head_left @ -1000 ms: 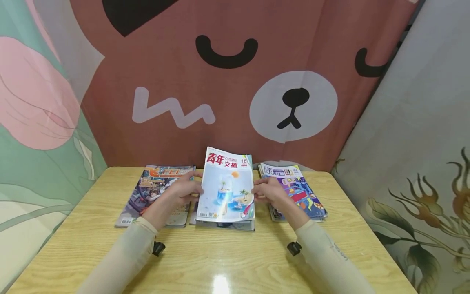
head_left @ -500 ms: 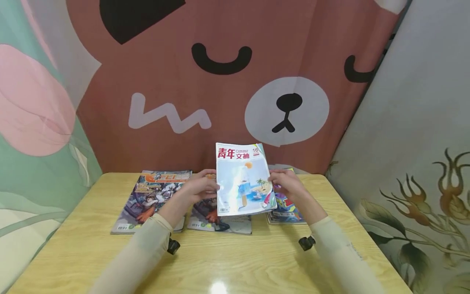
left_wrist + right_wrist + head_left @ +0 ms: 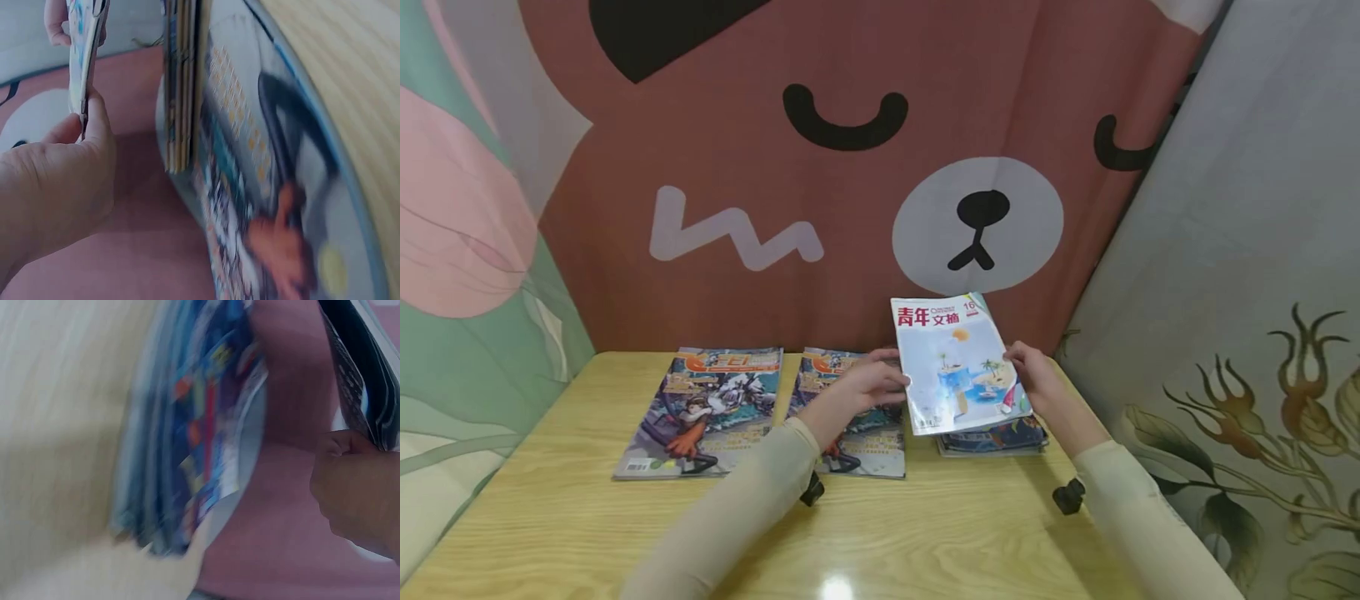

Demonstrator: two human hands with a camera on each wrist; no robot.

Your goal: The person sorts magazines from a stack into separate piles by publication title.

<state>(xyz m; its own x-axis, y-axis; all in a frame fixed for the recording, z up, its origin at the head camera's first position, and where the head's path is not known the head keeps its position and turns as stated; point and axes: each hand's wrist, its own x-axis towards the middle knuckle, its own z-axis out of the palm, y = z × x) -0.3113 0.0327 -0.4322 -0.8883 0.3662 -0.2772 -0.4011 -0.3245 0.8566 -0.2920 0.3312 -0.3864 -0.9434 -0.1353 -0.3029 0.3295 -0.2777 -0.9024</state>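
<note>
Both hands hold a white-and-blue magazine (image 3: 958, 367) with a red title and a beach picture on its cover. My left hand (image 3: 868, 383) pinches its left edge, thumb on one side and fingers on the other in the left wrist view. The right hand (image 3: 1037, 379) grips the opposite edge. Held up off the table, the magazine overlaps a stack of magazines (image 3: 992, 442) at the right and hides most of it. In the right wrist view that stack (image 3: 206, 419) shows a colourful blue cover, with a gap between it and the held magazine (image 3: 365, 369).
Two dark comic-style magazines lie to the left, one at the far left (image 3: 707, 417) and one in the middle (image 3: 880, 442), partly behind the left hand. They rest on a wooden table (image 3: 880, 533). Behind it hangs a curtain (image 3: 850, 225) with a bear print.
The hands have carried the white-and-blue magazine to the right, from over the middle magazine to over the right stack. The middle magazine is now uncovered by it.
</note>
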